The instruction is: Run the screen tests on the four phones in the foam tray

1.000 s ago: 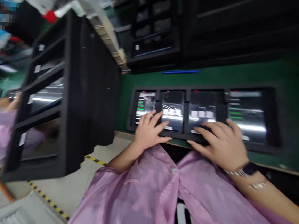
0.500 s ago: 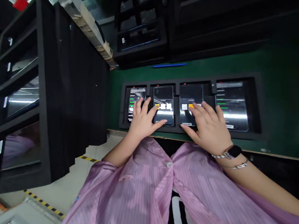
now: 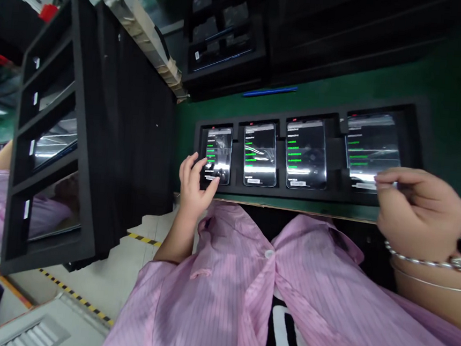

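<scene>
In the head view, the left hand [image 3: 194, 183] sits at the 9 o'clock end of the row of phones, half curled with its fingers loosely apart, and no held thing shows. Its fingertips [image 3: 204, 162] are at the lower screen of the leftmost phone [image 3: 218, 156], which lies at about 1 o'clock from the palm, so this hand is the nearer one to that phone. The right hand [image 3: 421, 211] is curled at the 3 o'clock end, thumb and forefinger drawn together over the bottom edge of the rightmost phone [image 3: 372, 142], which lies at about 11 o'clock from it; whether those fingers pinch anything cannot be told. Between them are a second phone [image 3: 259, 154] and a third phone [image 3: 307, 154]. All four lie screen up in pockets of a black foam tray [image 3: 277, 194], long axes running 12 to 6, tops toward 12, with green bars on their screens. The tray rests on a green bench [image 3: 383, 84], with a blue pen [image 3: 270, 92] at 12 o'clock and a black foam rack [image 3: 137, 132] at 9 o'clock.
</scene>
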